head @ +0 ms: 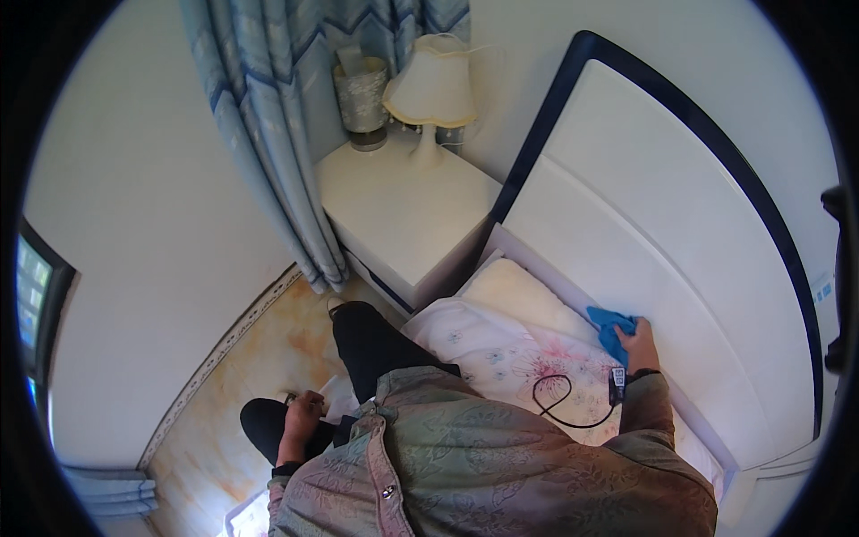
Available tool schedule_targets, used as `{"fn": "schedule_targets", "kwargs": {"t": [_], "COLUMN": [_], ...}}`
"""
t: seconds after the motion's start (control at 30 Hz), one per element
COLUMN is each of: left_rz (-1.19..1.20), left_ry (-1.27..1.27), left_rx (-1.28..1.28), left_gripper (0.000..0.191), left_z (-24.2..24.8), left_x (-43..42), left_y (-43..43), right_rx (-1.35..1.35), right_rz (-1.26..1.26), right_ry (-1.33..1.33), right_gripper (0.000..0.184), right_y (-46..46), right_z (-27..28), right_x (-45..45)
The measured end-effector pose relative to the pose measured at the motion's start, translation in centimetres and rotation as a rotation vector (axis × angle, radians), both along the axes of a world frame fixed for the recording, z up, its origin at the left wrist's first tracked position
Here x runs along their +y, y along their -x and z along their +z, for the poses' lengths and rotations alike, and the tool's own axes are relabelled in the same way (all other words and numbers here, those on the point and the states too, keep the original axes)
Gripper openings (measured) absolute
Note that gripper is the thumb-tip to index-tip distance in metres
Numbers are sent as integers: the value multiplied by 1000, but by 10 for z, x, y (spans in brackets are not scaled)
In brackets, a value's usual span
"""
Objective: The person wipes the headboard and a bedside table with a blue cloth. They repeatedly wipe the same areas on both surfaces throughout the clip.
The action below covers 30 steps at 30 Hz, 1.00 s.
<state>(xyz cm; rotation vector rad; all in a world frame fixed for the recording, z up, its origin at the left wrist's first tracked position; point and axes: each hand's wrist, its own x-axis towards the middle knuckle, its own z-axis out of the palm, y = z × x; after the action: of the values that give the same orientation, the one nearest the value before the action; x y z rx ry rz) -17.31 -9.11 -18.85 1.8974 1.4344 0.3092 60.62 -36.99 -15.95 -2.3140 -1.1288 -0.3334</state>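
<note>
My right hand (641, 344) grips a bunched blue cloth (612, 330) at the lower edge of the white headboard (644, 221), just above the bed. Part of the cloth sticks out past my fingers to the left. My left hand (305, 411) hangs low beside my dark trouser leg, over the floor side, its fingers curled. Whether it holds anything cannot be made out. Below the headboard lies a bed cover with printed flowers (493, 349), next to a cream fluffy pillow or pad (517, 292).
A white nightstand (402, 208) stands in the corner, bearing a lamp with a scalloped shade (433, 84) and a grey patterned cylinder (361, 97). Blue curtains (268, 134) hang beside it. A black cable (570, 419) runs from a small device on my right wrist. The floor (268, 362) is marbled tan.
</note>
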Motion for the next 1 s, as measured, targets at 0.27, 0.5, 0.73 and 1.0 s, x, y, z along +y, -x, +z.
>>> {"fn": "schedule_targets", "kwargs": {"t": [0.27, 0.5, 0.73, 1.0], "left_rz": [84, 103, 90, 66], "left_ry": [168, 188, 208, 170], "left_rx": [-172, -222, -168, -272], "left_gripper": [18, 18, 18, 18], "left_z": [-2, 2, -3, 6], "left_x": [6, 6, 13, 9], "left_y": [6, 6, -1, 3], "right_rx": [1599, 1110, 569, 535], "right_rz": [-310, 101, -5, 16], "right_ry": [-278, -714, -642, 199], "right_gripper": [41, 47, 46, 32], "right_y": [55, 15, 15, 28], "right_z": [95, 269, 259, 126], "right_x": [247, 256, 183, 179]}}
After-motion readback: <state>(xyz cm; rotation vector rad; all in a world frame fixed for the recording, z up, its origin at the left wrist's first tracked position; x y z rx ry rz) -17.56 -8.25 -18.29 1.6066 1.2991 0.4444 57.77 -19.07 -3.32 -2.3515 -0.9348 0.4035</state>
